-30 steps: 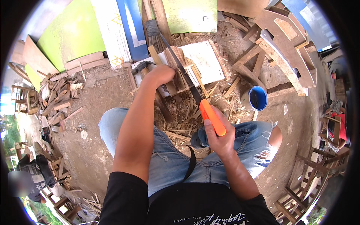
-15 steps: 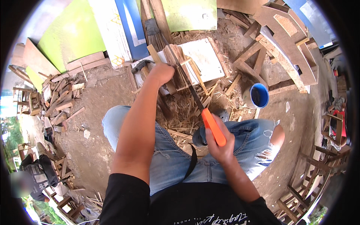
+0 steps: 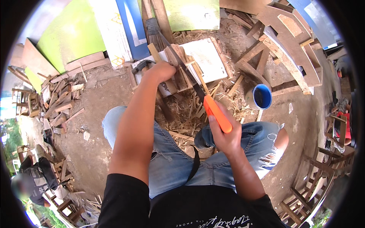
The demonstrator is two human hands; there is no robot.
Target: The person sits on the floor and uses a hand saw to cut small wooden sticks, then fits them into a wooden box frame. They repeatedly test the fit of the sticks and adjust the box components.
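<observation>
My right hand [image 3: 229,136] is wrapped round the orange handle of a handsaw [image 3: 217,114]. Its dark blade runs up and left across a rough wooden block [image 3: 177,62]. With fingers closed, my left hand [image 3: 163,71] presses a pale wooden strip [image 3: 155,52] beside that block; the fingertips are partly hidden. Thin sticks [image 3: 197,68] lie just right of the blade. Under all this is a low bench with a white top [image 3: 207,57]. A claw hammer [image 3: 142,65] rests at its left end, next to my left wrist.
Straw-like shavings and offcuts [image 3: 190,110] cover the ground between my legs. A blue-rimmed bucket [image 3: 262,97] stands to the right, near wooden frames [image 3: 258,60]. A broom [image 3: 153,28] leans beyond the bench. Scrap wood [image 3: 57,102] is heaped at left; a person [image 3: 40,176] is at lower left.
My right hand has pushed the saw forward and up, so its handle is nearer the block. My left hand stays on the wood, its forearm shifted slightly left.
</observation>
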